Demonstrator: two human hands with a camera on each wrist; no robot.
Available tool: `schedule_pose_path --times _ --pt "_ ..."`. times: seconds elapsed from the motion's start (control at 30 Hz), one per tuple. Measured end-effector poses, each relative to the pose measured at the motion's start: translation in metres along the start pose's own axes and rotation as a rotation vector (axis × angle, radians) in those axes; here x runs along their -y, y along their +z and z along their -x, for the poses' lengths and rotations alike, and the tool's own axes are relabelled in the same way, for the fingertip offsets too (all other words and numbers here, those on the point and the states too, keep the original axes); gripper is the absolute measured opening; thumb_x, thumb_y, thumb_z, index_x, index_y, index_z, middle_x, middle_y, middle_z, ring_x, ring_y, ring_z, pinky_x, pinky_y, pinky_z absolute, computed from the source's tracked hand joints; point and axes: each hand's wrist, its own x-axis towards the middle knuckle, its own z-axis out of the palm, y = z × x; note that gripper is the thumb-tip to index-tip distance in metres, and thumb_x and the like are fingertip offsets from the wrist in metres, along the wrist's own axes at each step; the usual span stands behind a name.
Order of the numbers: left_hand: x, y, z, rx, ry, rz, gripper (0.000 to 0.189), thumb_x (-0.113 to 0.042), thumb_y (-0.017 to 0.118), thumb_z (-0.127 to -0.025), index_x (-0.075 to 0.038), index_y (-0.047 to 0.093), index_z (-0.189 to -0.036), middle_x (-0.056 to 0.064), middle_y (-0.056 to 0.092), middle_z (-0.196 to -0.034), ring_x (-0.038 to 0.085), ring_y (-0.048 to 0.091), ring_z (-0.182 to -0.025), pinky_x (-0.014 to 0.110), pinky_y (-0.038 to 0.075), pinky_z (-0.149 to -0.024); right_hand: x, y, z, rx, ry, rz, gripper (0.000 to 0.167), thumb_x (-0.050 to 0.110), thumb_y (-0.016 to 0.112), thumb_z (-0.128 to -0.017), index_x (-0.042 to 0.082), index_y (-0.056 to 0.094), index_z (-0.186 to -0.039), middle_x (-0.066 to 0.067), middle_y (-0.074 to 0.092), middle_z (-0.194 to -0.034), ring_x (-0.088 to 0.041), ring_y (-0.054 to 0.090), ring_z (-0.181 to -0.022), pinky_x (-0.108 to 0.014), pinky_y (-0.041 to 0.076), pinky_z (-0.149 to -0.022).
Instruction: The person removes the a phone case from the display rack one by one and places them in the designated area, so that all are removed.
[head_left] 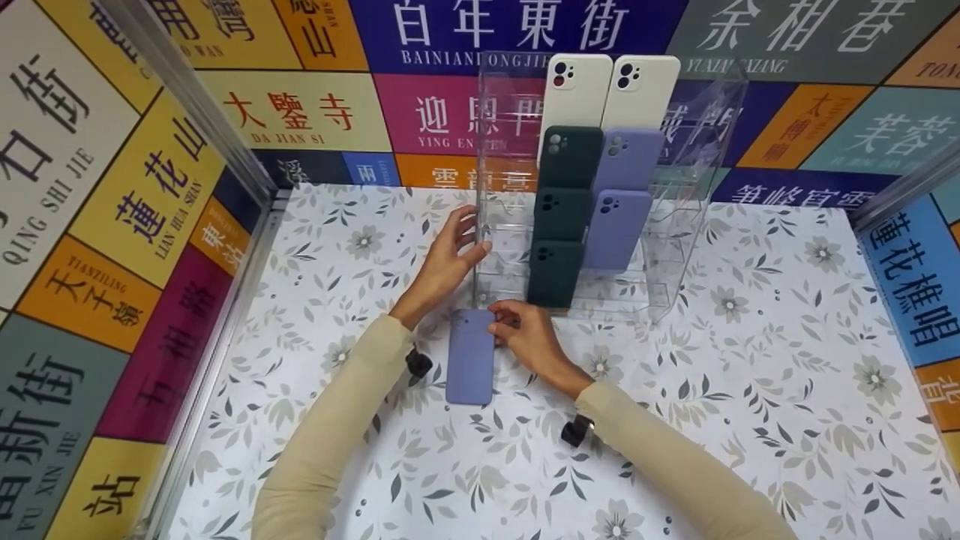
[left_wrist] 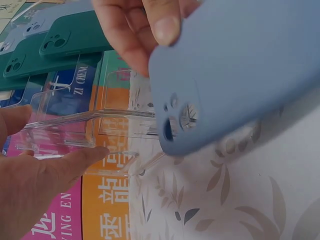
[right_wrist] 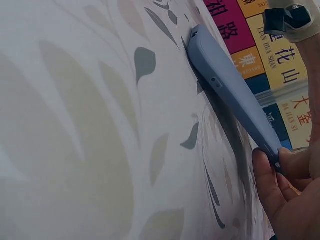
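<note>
My right hand pinches a lavender phone case by its upper right corner. In the right wrist view the case is tilted, its held end raised off the tabletop. Its camera cutouts show in the left wrist view, with the right hand's fingers at its edge. My left hand holds the left side of a clear tiered display stand, thumb and fingers on either side of its panel. On the stand, dark green cases stand in a column beside lavender cases.
Two white cases stand in the stand's top tier. A floral-patterned tabletop lies beneath everything. Panels with printed characters rise behind and on both sides. Each wrist carries a small black device.
</note>
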Motion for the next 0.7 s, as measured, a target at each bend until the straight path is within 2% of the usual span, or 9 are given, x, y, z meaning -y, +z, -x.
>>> schedule_pose_path --times 0.2,0.33,0.47,0.7 --pt "0.0 0.0 0.001 0.001 -0.014 0.002 0.065 0.003 0.066 -0.107 -0.001 0.038 -0.165 0.03 0.043 -0.167 0.046 0.048 -0.152 0.051 0.047 -0.121 -0.001 0.011 -0.001 -0.001 -0.03 0.037 0.027 -0.01 0.077 -0.095 -0.008 0.078 -0.122 -0.016 0.076 -0.099 -0.021 0.075 -0.084 -0.034 0.067 -0.071" --pt "-0.001 0.001 0.002 0.006 -0.024 -0.006 0.065 0.002 0.066 -0.108 -0.002 0.037 -0.166 0.028 0.043 -0.169 0.041 0.05 -0.151 0.05 0.049 -0.119 -0.004 0.017 0.0 -0.003 -0.066 0.103 0.026 -0.008 0.078 -0.096 -0.009 0.078 -0.122 -0.017 0.078 -0.098 -0.023 0.076 -0.081 -0.029 0.064 -0.068" --pt "-0.001 0.001 0.001 0.005 -0.033 -0.005 0.066 0.001 0.065 -0.108 -0.001 0.036 -0.167 0.028 0.042 -0.169 0.04 0.049 -0.152 0.049 0.049 -0.119 -0.006 0.021 0.002 -0.008 -0.085 0.183 0.025 -0.004 0.078 -0.097 -0.007 0.079 -0.122 -0.015 0.078 -0.099 -0.022 0.076 -0.082 -0.028 0.062 -0.07" --pt "0.0 0.0 0.0 0.006 -0.031 0.022 0.066 0.003 0.065 -0.107 0.003 0.035 -0.165 0.031 0.04 -0.169 0.045 0.048 -0.151 0.053 0.048 -0.119 -0.009 0.023 0.005 -0.055 -0.192 0.302 0.021 0.0 0.081 -0.096 -0.004 0.082 -0.117 -0.014 0.079 -0.103 -0.025 0.076 -0.091 -0.038 0.063 -0.082"
